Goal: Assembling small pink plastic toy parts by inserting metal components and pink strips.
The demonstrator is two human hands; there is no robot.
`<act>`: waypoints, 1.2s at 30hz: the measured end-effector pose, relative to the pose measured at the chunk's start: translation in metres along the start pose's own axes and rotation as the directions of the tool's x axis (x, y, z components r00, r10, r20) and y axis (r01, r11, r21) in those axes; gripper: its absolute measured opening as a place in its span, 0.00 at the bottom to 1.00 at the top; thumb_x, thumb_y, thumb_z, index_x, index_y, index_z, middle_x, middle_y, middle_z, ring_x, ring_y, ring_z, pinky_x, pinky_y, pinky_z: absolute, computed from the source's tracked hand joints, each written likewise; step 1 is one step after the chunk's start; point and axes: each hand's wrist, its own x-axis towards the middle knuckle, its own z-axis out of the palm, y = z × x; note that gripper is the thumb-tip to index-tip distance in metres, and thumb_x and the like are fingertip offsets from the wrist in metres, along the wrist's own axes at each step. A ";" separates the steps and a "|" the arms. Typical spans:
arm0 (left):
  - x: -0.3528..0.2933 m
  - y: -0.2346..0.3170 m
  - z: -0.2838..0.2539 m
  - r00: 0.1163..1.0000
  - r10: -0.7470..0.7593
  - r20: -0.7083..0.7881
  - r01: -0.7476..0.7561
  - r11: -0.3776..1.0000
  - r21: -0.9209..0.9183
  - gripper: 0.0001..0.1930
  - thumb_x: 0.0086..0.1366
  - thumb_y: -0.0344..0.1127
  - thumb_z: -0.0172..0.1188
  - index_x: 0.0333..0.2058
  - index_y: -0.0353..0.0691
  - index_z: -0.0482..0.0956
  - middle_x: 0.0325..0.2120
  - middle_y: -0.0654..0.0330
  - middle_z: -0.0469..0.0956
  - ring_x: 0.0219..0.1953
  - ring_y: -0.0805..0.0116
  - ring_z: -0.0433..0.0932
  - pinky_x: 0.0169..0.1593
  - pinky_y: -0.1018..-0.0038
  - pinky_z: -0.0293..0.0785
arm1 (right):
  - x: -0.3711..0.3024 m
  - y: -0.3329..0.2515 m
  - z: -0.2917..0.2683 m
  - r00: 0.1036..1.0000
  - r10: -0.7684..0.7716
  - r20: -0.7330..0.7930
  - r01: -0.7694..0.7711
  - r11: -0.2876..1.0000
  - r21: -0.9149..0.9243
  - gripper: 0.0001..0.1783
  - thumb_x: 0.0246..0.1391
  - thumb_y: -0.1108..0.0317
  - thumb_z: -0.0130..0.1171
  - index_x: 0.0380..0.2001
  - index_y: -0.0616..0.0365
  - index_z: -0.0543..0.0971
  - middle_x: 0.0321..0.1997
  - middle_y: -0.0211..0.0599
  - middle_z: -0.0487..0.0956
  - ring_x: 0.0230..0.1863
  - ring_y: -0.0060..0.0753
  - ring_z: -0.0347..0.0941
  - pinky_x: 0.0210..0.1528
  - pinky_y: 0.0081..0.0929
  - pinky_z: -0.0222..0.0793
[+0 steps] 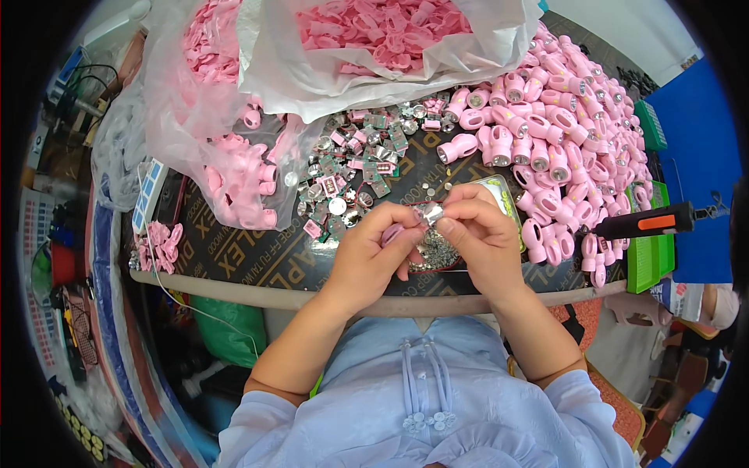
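Observation:
My left hand (378,246) and my right hand (485,238) meet over the front middle of the table. Their fingertips pinch a small shiny silver part (431,214), perhaps a flashlight reflector. A pink plastic piece (392,233) is also tucked in the fingers of my left hand. Beneath the hands lies a heap of tiny metal parts (438,253) in a red-edged tray, partly hidden by the fingers. Just beyond, loose silver reflector cups and small circuit boards with pink holders (378,186) are piled up.
Many pink toy flashlights (573,129) are heaped at the right. A black-and-orange electric screwdriver (651,222) hangs near green baskets (651,253). A white sack of pink parts (351,82) stands at the back. Left are a clear bag (242,183) and a power strip (148,196).

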 end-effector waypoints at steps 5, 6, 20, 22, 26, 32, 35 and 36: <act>-0.002 0.002 0.008 0.983 0.135 -0.127 -0.140 0.989 -0.037 0.03 0.72 0.27 0.53 0.42 0.40 0.69 0.35 0.64 0.74 0.32 0.81 0.72 0.34 0.81 0.71 | 0.006 -0.012 -0.004 0.987 -0.138 0.087 0.162 0.878 -0.451 0.08 0.50 0.78 0.66 0.35 0.58 0.82 0.43 0.36 0.73 0.43 0.28 0.71 0.44 0.23 0.68; -0.002 0.001 0.007 0.983 0.134 -0.127 -0.140 0.990 -0.037 0.03 0.72 0.27 0.53 0.42 0.40 0.69 0.35 0.64 0.74 0.32 0.81 0.72 0.34 0.81 0.71 | 0.007 -0.016 -0.003 0.977 -0.165 0.132 0.211 0.806 -0.553 0.08 0.48 0.78 0.67 0.34 0.57 0.82 0.42 0.37 0.74 0.42 0.31 0.71 0.43 0.24 0.68; -0.004 0.002 0.014 0.953 0.254 -0.164 -0.255 0.967 0.015 0.09 0.70 0.25 0.51 0.48 0.36 0.68 0.39 0.63 0.76 0.38 0.80 0.73 0.41 0.80 0.69 | 0.018 -0.014 -0.011 0.900 -0.282 0.334 0.435 0.652 -0.621 0.11 0.42 0.76 0.68 0.32 0.54 0.83 0.42 0.36 0.75 0.43 0.40 0.70 0.44 0.33 0.68; -0.002 0.001 0.011 0.962 0.229 -0.148 -0.228 0.973 0.021 0.11 0.70 0.25 0.51 0.50 0.36 0.68 0.41 0.62 0.76 0.41 0.79 0.73 0.43 0.80 0.69 | 0.018 -0.014 -0.010 0.898 -0.278 0.342 0.437 0.654 -0.617 0.11 0.41 0.75 0.67 0.32 0.54 0.82 0.42 0.36 0.75 0.43 0.40 0.70 0.44 0.34 0.68; -0.001 0.003 0.012 0.975 0.170 -0.144 -0.176 0.984 -0.031 0.16 0.70 0.23 0.51 0.56 0.36 0.68 0.44 0.62 0.76 0.45 0.79 0.74 0.46 0.81 0.69 | 0.014 -0.015 -0.002 0.870 -0.324 0.371 0.488 0.467 -0.737 0.13 0.41 0.74 0.67 0.34 0.53 0.81 0.41 0.34 0.75 0.43 0.42 0.71 0.46 0.38 0.65; -0.002 0.001 0.009 0.979 0.164 -0.122 -0.168 0.985 -0.027 0.14 0.69 0.23 0.55 0.53 0.36 0.70 0.44 0.63 0.76 0.44 0.80 0.74 0.47 0.81 0.70 | 0.012 -0.017 -0.002 0.852 -0.335 0.402 0.514 0.396 -0.761 0.15 0.41 0.73 0.67 0.36 0.53 0.81 0.40 0.32 0.76 0.43 0.41 0.71 0.46 0.39 0.64; 0.003 -0.005 0.007 0.983 0.130 -0.128 -0.141 0.987 -0.081 0.13 0.68 0.24 0.57 0.50 0.36 0.71 0.41 0.64 0.76 0.43 0.80 0.74 0.45 0.82 0.70 | 0.010 -0.020 -0.004 0.865 -0.250 0.435 0.502 0.420 -0.757 0.15 0.42 0.74 0.67 0.38 0.53 0.82 0.40 0.33 0.77 0.43 0.41 0.72 0.46 0.39 0.66; 0.004 -0.005 0.006 0.985 0.100 -0.142 -0.113 0.990 -0.081 0.12 0.68 0.24 0.57 0.49 0.36 0.70 0.41 0.63 0.76 0.39 0.80 0.74 0.41 0.83 0.71 | 0.010 -0.020 -0.006 0.881 -0.191 0.433 0.470 0.463 -0.752 0.16 0.43 0.74 0.67 0.39 0.54 0.82 0.41 0.34 0.77 0.44 0.41 0.72 0.47 0.38 0.67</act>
